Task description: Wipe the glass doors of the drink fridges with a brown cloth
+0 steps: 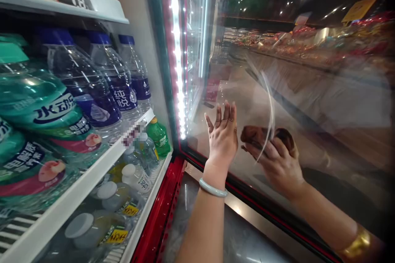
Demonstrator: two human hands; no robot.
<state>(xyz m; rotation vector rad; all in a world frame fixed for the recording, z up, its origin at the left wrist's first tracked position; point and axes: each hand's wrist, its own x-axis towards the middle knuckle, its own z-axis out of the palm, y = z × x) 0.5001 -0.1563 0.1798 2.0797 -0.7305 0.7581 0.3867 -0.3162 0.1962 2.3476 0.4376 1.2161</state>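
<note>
My left hand (pixel 222 135), with a pale bangle at the wrist, lies against the lower part of the glass door (pixel 212 70), its fingers stretched out and nothing in them. To its right, my right hand (pixel 279 162), a gold bangle on its wrist, presses a brown cloth (pixel 254 134) on the same pane, fingers bent over it. A curved pale streak (pixel 271 107) shows on the glass just above the cloth.
At left, cooler shelves (pixel 83 185) hold teal bottles (pixel 46 94), blue-capped water bottles (pixel 123 86) and white-capped bottles (pixel 137 176). A light strip (pixel 177 49) runs along the door edge. Store displays show through the glass.
</note>
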